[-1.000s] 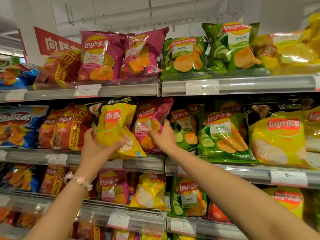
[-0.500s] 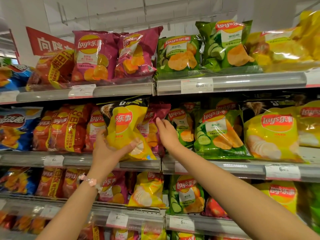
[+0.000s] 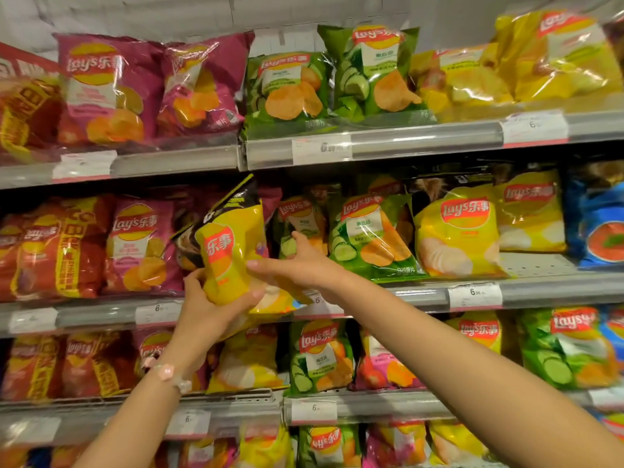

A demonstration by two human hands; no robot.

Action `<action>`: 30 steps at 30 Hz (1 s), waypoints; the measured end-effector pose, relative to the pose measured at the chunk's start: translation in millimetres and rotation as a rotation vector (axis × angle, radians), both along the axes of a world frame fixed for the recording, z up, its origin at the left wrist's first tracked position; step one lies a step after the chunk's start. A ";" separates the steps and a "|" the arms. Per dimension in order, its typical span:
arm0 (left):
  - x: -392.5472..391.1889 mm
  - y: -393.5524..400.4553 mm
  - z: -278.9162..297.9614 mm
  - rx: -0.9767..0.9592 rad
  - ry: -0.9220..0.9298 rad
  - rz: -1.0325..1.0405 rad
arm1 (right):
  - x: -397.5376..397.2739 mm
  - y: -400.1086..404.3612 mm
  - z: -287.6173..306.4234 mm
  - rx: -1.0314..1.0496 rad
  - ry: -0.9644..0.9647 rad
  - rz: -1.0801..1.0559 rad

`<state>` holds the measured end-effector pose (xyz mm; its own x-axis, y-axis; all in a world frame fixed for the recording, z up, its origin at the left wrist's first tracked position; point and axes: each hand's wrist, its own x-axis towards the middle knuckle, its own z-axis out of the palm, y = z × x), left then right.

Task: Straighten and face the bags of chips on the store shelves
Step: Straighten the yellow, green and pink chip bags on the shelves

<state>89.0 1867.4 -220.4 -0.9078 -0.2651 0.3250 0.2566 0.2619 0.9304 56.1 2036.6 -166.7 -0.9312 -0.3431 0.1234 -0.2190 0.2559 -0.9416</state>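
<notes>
A yellow bag of chips (image 3: 233, 255) is tilted out in front of the middle shelf (image 3: 422, 293), its dark top leaning right. My left hand (image 3: 211, 304) grips its lower left corner from below. My right hand (image 3: 299, 265) holds its right side, the thumb lying across the front and the fingers reaching up past the edge to a small green cucumber bag (image 3: 300, 217). Behind stand a magenta bag (image 3: 141, 244), a larger green bag (image 3: 368, 238) and two more yellow bags (image 3: 456, 234).
The top shelf (image 3: 422, 140) carries magenta, green and yellow bags, some leaning. Red bags (image 3: 57, 248) fill the middle shelf's left and a blue bag (image 3: 601, 224) its right. The lower shelf (image 3: 371, 405) holds mixed bags. Price tags (image 3: 474, 295) line the rails.
My right hand left the bags behind and came down onto the yellow bag's right side. The yellow bag turned and tilted more. The view moved closer and to the right.
</notes>
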 end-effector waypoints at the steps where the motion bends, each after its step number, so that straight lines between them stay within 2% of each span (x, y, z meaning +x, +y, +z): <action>1: 2.2 2.2 -2.6 -0.048 -0.008 -0.015 | 1.6 3.8 -1.4 0.009 0.008 0.019; 5: 10.7 21.7 -5.3 -0.129 0.021 -0.048 | 9.8 14.6 -5.7 -0.087 0.058 0.067; 8: 11.5 37.5 -3.4 -0.141 0.089 -0.063 | 16.0 23.6 -7.1 -0.139 0.107 -0.017; 15: 3.4 84.9 -1.2 -0.183 0.235 -0.124 | 26.9 69.6 -4.3 -0.121 0.172 -0.152; 20: -1.1 135.5 5.8 -0.179 0.227 -0.272 | 31.5 122.2 -7.2 -0.192 0.213 -0.323; 25: -12.7 182.5 2.5 -0.139 0.214 -0.382 | 25.8 180.4 -16.7 -0.278 0.200 -0.379; 30: -24.1 222.2 -0.3 -0.280 0.194 -0.429 | 31.5 242.1 -13.6 -0.306 0.157 -0.437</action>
<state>65.0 2089.6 -220.8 -0.8317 0.2366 0.5022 0.5549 0.3272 0.7649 87.6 2278.7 -180.2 -0.9413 0.1446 0.3051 -0.2972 0.0739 -0.9520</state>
